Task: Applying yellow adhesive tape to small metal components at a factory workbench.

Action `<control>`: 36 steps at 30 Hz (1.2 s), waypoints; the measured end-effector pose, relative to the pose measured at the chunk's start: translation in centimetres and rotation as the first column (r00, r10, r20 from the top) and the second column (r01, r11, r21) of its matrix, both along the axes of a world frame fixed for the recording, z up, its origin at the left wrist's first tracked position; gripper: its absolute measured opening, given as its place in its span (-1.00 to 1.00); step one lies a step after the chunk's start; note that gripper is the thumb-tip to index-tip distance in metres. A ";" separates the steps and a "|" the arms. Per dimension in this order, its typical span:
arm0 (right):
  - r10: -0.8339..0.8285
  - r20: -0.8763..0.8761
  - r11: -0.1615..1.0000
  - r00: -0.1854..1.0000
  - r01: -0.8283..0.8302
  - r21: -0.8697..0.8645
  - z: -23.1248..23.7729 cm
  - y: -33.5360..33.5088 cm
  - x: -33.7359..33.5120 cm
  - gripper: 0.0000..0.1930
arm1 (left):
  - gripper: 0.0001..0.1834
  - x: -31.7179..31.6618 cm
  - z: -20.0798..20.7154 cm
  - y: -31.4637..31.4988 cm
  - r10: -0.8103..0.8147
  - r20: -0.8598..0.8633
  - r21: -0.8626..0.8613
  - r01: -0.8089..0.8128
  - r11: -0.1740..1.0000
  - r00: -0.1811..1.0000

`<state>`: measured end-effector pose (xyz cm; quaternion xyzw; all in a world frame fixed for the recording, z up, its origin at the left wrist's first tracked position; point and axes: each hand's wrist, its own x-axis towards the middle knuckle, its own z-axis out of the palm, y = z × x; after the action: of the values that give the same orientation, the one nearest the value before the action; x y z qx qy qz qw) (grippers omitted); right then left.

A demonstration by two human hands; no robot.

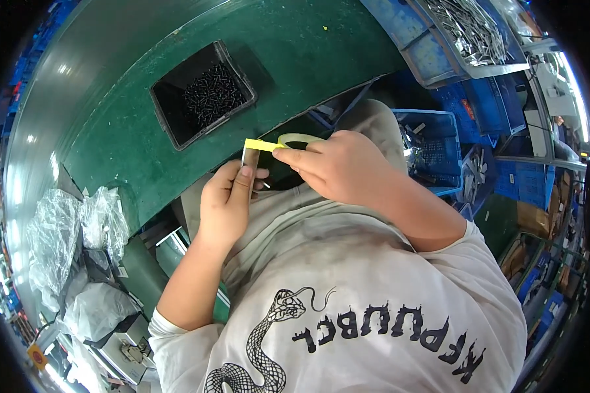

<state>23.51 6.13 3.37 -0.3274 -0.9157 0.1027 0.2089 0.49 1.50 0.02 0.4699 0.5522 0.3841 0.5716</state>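
Observation:
My left hand (224,200) is closed around a thin, flat metal piece (252,157) that stands up between thumb and fingers. A small pin-like tip shows below its fingers; what it belongs to I cannot make out. My right hand (344,167) pinches a roll of yellow tape (296,138), whose ring rises above the fingers. From the roll a short bright yellow strip (262,145) runs left to the top of the metal piece and appears to touch it. Both hands are over my lap, by the near edge of the green table (288,65).
A black bin (169,105) with many small black cylindrical parts stands on the table. Clear plastic bags (56,236) lie at the left. At the upper right is a blue bin (432,62) of thin metal parts; a blue crate (449,150) stands right of my knee.

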 end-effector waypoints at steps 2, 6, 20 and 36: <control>-0.005 -0.012 1.000 1.000 0.005 -0.015 -0.1 0.1 0.1 -0.65 | -0.71 0.0 0.1 -0.2 -0.013 0.019 0.041 0.012 0.999 1.000; -0.032 0.013 0.997 0.999 0.032 -0.066 -0.2 0.1 0.5 -0.65 | -0.70 0.0 0.5 -0.3 -0.030 0.119 0.001 0.030 1.000 0.992; -0.031 -0.096 0.996 0.995 0.023 -0.084 -0.3 0.1 0.3 -0.63 | -0.68 0.1 0.3 -0.9 -0.055 0.173 0.034 0.050 0.998 0.983; 0.123 0.071 0.969 0.990 -0.136 0.209 1.3 1.4 2.2 -0.52 | -0.75 3.3 1.8 0.6 0.104 0.338 0.014 -0.116 0.993 0.935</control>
<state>25.73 7.54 4.67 -0.2454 -0.9465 0.0081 0.2092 3.79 2.15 1.84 0.3753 0.4651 0.4997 0.6270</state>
